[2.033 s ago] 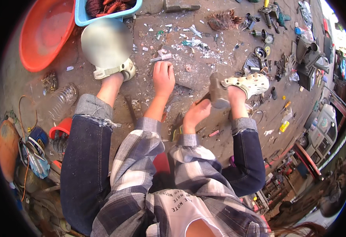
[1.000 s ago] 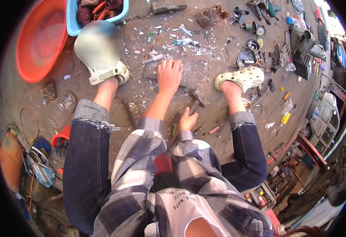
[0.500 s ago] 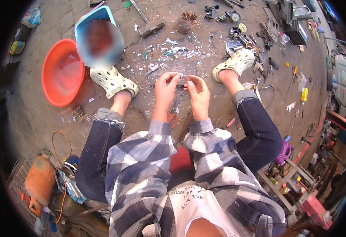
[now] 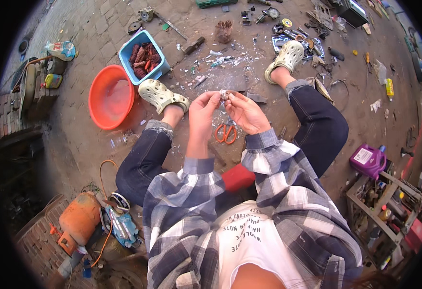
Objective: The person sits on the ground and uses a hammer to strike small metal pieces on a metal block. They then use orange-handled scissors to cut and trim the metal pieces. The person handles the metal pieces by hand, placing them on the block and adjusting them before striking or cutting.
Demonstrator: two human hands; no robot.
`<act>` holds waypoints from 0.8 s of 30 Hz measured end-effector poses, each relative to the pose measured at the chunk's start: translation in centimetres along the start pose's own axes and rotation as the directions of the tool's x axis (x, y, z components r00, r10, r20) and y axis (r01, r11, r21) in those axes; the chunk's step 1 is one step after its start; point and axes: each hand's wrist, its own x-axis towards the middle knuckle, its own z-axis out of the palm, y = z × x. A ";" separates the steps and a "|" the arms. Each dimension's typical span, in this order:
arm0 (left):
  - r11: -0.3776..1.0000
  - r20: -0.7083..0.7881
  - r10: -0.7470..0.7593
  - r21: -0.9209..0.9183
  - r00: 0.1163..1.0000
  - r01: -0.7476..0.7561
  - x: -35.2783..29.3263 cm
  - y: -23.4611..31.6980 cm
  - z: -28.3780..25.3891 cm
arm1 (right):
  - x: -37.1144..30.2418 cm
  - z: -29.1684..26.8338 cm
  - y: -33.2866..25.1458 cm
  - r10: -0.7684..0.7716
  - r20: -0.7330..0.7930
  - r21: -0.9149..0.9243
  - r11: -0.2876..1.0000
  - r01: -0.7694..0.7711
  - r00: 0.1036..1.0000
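Observation:
Out in front of me, between my feet, my left hand (image 4: 202,111) and my right hand (image 4: 247,114) meet fingertip to fingertip. Both pinch a small, silvery, crumpled-looking piece (image 4: 224,94); its exact kind is too small to make out. Just below the hands, scissors with orange handles (image 4: 226,134) lie on the ground, their blades partly hidden by my right hand. Beyond my right fingers a dark flat metal plate (image 4: 256,98) rests on the ground. White and silvery scraps (image 4: 220,61) are scattered past the hands.
A light-blue bin (image 4: 160,71) of reddish-brown pieces and an orange-red basin (image 4: 95,100) stand left. A hammer (image 4: 192,45) and brown bundle (image 4: 224,31) lie ahead. Metal parts (image 4: 300,41) sit far right; a purple jug (image 4: 368,160) and orange tank (image 4: 80,212) flank me.
The view has shifted, so the surroundings appear farther right. My right hand has turned and angles in more from the right. The scissors' handles now show fully. Both hands keep their pinch.

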 end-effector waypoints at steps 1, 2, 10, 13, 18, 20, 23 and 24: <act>0.999 0.002 0.027 0.026 1.000 -0.027 -0.5 0.2 0.0 | 0.1 0.2 0.5 -0.024 0.007 -0.004 1.000 0.024 1.000; 0.998 0.008 0.042 0.048 0.999 -0.042 -0.9 0.0 0.1 | -0.2 0.0 0.9 -0.050 0.000 -0.006 0.999 0.050 0.999; 0.993 -0.208 -0.054 -0.117 0.977 0.030 -0.7 -1.9 -6.1 | 3.5 -11.7 7.8 -0.366 -0.504 -0.408 0.899 0.157 0.783; 0.980 -0.280 -0.124 -0.184 0.952 0.074 0.0 -4.1 -7.0 | 5.2 -22.6 13.6 -0.471 -0.581 -0.782 0.549 -0.295 0.664; 0.991 -0.427 -0.082 -0.128 0.900 0.029 -0.5 -5.1 -7.2 | 2.9 -21.2 18.1 -0.413 -0.600 -0.794 0.199 -0.575 0.686; 0.996 -0.438 -0.071 -0.085 0.896 0.037 -0.4 -5.7 -6.9 | 2.9 -21.7 18.7 -0.457 -0.628 -0.770 0.248 -0.588 0.630; 0.997 -0.472 -0.083 -0.041 0.878 0.072 0.2 -5.9 -6.0 | 3.4 -21.2 18.3 -0.460 -0.661 -0.736 0.241 -0.633 0.593; 0.996 -0.477 -0.093 -0.039 0.874 0.085 0.5 -6.0 -6.1 | 3.5 -20.8 18.0 -0.467 -0.672 -0.721 0.233 -0.653 0.575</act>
